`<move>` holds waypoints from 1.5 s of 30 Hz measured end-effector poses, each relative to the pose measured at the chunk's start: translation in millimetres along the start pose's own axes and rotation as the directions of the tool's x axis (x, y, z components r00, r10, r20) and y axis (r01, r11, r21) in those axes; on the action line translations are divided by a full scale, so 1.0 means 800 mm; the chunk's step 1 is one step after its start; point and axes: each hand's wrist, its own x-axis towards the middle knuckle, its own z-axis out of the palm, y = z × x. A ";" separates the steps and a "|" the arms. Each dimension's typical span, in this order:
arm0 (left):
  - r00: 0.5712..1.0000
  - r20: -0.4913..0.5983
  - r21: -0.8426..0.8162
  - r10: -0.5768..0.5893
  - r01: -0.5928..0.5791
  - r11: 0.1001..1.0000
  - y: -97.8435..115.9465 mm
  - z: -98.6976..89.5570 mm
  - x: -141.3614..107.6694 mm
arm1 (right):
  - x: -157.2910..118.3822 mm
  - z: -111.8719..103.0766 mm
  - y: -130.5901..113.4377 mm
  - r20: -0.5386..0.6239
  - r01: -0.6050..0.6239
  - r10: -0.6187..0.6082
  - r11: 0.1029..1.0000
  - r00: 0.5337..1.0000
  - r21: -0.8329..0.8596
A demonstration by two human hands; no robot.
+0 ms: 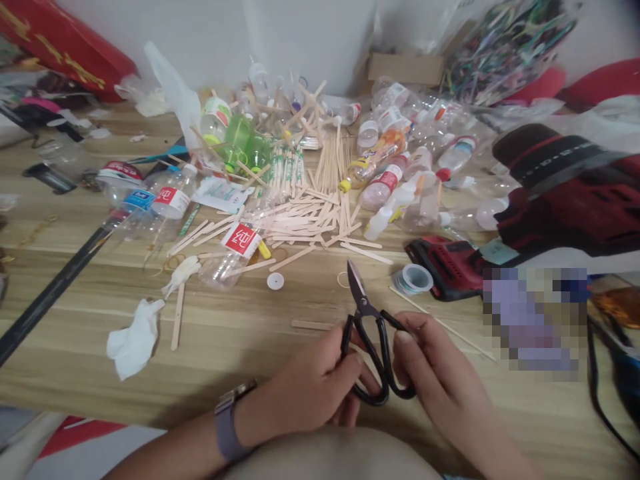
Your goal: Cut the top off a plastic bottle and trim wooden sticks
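Observation:
Both of my hands hold a pair of scissors (364, 308) with black handles, just above the table's near edge. Its blades point away from me and look closed together. My left hand (320, 373), with a watch on the wrist, has its fingers wrapped round the left handle loop. The right loop is gripped by my right hand (435, 373), thumb on top. A wooden craft stick (313, 325) lies just beyond my left hand. Close to the blade tips are a thin ring (343, 279) and a small white disc (275, 281).
Wooden sticks (305, 220) are heaped mid-table. Plastic bottles (387, 180) crowd the back, and one clear bottle (233, 250) lies nearer. On the right sit a red and black power tool (565, 200) and a tape roll (414, 279). Crumpled tissue (135, 340) and a dark bar (55, 293) are left.

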 end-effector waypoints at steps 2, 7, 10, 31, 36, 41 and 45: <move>0.999 -0.030 0.040 -0.017 0.018 0.999 0.001 -0.006 -0.006 | 0.006 -0.006 0.002 0.041 0.058 -0.056 0.997 0.998 -0.052; 0.992 -0.012 0.058 -0.126 0.126 0.990 0.007 -0.022 -0.016 | 0.020 -0.031 0.002 0.120 0.150 -0.122 0.953 0.985 -0.263; 0.992 -0.025 -0.001 -0.126 0.126 0.992 0.009 -0.021 -0.013 | 0.021 -0.031 -0.005 0.087 0.361 -0.370 0.786 0.925 -0.502; 0.897 0.066 0.990 0.438 -0.113 0.083 -0.031 -0.070 0.012 | 0.059 -0.066 -0.016 0.226 0.393 -0.327 0.834 0.917 -0.387; 0.870 0.099 0.974 0.482 -0.184 0.133 -0.019 -0.068 0.026 | 0.075 -0.063 -0.034 0.416 0.467 -0.221 0.522 0.882 -0.714; 0.830 0.190 0.971 0.524 -0.237 0.023 -0.028 -0.073 0.021 | 0.082 -0.023 -0.058 0.510 0.497 -0.001 0.223 0.860 -0.838; 0.780 0.381 0.925 0.496 -0.321 -0.204 -0.039 -0.065 0.009 | 0.081 -0.006 -0.065 0.526 0.512 0.026 0.191 0.850 -0.837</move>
